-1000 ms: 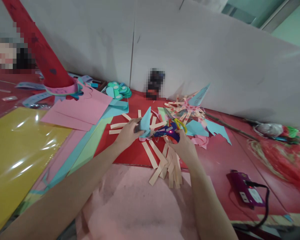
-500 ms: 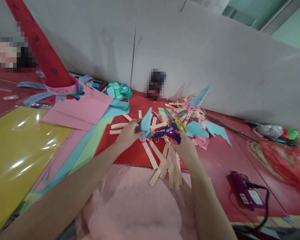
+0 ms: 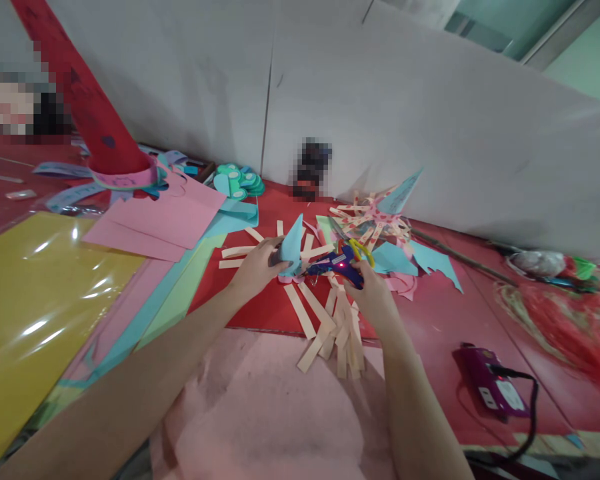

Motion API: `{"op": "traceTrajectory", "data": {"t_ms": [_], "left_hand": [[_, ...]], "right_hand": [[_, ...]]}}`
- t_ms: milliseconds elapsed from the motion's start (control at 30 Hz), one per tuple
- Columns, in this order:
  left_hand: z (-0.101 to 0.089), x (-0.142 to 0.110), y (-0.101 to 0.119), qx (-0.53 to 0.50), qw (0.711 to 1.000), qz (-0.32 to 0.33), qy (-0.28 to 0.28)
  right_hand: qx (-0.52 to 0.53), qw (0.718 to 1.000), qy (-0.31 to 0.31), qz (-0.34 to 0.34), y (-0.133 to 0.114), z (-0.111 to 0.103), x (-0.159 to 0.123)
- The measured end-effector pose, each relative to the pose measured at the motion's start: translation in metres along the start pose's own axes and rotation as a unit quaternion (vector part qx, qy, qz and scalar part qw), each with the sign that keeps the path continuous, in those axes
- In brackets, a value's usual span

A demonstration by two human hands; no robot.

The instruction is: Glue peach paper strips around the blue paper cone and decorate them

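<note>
My left hand [image 3: 257, 269] is closed on the side of a light blue paper cone [image 3: 292, 247], which stands point up. Cream paper strips [image 3: 300, 312] spread outward around its base over a red sheet [image 3: 265, 308]. A dark blue hot glue gun [image 3: 343, 264] with a glowing red light is gripped in my right hand [image 3: 371, 293]. Its nozzle points left at the base of the cone; whether it touches is too small to tell. Loose strips [image 3: 349, 337] lie in a pile below the gun. Yellow-handled scissors [image 3: 361, 252] lie just behind the gun.
A finished-looking cone with patterned strips [image 3: 399, 197] stands behind, near blue paper scraps [image 3: 393, 259]. Pink sheets [image 3: 155, 220], a yellow sheet [image 3: 45, 287] and a tall red cone [image 3: 105, 127] fill the left. A purple power box [image 3: 495, 383] with a black cable sits at right.
Almost nothing differs. Both hands keep their holds on the cone and the glue gun, with only a very slight shift of the right hand.
</note>
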State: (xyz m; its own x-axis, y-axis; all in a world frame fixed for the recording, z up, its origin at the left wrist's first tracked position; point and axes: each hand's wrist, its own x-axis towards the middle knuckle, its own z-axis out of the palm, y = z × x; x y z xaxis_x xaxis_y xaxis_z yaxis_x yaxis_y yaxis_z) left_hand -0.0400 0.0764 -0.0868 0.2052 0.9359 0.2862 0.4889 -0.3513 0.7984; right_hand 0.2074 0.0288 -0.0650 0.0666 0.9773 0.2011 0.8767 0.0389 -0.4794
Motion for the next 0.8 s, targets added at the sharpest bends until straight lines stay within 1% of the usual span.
{"op": "traceTrajectory", "data": {"t_ms": [200, 433, 667, 800], "left_hand": [[0.0, 0.0, 0.0, -0.001, 1.0, 0.0, 0.001], [0.0, 0.0, 0.001, 0.006, 1.0, -0.002, 0.001], [-0.002, 0.0, 0.003, 0.011, 1.0, -0.006, -0.004], [-0.002, 0.0, 0.004, 0.012, 1.0, 0.001, -0.005]], "right_hand": [[0.034, 0.999, 0.013, -0.017, 0.001, 0.0, 0.0], [0.035, 0.999, 0.01, -0.027, 0.0, -0.001, 0.001], [-0.037, 0.999, 0.009, 0.02, -0.013, -0.004, -0.002], [-0.045, 0.999, 0.009, 0.019, -0.015, -0.003, -0.003]]}}
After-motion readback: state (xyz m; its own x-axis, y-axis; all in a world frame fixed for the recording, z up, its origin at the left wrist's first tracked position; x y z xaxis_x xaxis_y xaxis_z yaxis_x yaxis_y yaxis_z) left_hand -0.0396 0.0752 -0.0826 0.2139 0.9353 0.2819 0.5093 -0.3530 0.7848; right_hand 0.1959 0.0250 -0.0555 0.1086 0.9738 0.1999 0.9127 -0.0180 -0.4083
